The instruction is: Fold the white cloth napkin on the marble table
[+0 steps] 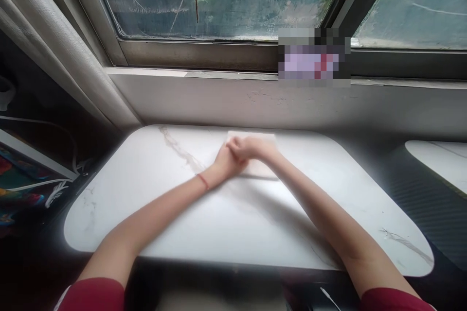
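Note:
My left hand (pixel 229 159) and my right hand (pixel 253 146) meet above the far middle of the white marble-patterned table mat (pixel 175 223). The fingers of my right hand are curled in and touch the left hand near its thumb. My left hand is also closed, with its fingertips mostly hidden. Anything held between them cannot be made out. Beneath and behind the hands lies a pale, flat, rectangular thing (pixel 260 170), perhaps paper or a thin pad, partly covered by them. A thin red cord (pixel 203 181) circles my left wrist.
A window with a metal frame (pixel 197 56) rises behind the table, and a blurred-out patch (pixel 310 63) covers something on its sill. A pale curtain (pixel 47 24) hangs at the left, above white cables (pixel 58 189). Another white mat (pixel 441 160) lies at the right.

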{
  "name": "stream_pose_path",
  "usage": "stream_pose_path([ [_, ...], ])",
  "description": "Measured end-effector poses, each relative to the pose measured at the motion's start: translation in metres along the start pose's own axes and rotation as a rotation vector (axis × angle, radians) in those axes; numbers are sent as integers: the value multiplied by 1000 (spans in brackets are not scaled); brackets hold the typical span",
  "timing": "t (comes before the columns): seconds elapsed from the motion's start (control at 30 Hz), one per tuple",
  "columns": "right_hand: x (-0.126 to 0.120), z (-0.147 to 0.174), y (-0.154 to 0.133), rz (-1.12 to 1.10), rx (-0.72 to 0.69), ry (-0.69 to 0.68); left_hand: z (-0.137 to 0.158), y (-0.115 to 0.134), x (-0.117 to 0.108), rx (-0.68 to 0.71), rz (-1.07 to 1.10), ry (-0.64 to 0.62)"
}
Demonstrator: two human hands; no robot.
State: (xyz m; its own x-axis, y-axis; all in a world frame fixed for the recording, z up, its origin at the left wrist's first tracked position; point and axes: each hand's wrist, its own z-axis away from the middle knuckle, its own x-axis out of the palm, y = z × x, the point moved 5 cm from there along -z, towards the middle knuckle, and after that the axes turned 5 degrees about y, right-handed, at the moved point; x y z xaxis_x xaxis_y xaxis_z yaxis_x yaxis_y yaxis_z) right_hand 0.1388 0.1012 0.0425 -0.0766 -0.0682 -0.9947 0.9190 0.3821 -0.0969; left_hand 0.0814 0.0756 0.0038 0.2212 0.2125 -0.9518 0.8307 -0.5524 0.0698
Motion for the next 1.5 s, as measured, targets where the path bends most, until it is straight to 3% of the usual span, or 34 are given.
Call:
stream_pose_path([
  [0.1, 11, -11, 21, -58, 37, 55, -22, -16, 0, -76, 17, 52],
  [0.3, 39, -29, 55, -142, -142, 215, -46, -29, 11, -232, 9, 45],
  [0.47, 46, -28, 59, -121, -112, 374, -42, -32, 13, -231, 12, 10],
  [0.6, 48, -12, 55, -54, -109, 416, -35, -25, 12, -186, -36, -6],
  [0.77, 45, 50, 60, 101, -46, 472, -18, 18, 12, 41, -37, -5],
  [1.0, 51, 195, 54, 351, 66, 640, 33, 129, 6, 475, -60, -51],
  [1.13, 57, 237, 55, 345, 53, 677, 46, 159, 3, 522, -157, -71],
  [1.3, 64, 210, 93, 321, 86, 604, 15, 158, 12, 455, -163, -88],
  [1.5, 64, 124, 165, 177, 112, 441, -64, 137, 35, 158, -107, -155],
])
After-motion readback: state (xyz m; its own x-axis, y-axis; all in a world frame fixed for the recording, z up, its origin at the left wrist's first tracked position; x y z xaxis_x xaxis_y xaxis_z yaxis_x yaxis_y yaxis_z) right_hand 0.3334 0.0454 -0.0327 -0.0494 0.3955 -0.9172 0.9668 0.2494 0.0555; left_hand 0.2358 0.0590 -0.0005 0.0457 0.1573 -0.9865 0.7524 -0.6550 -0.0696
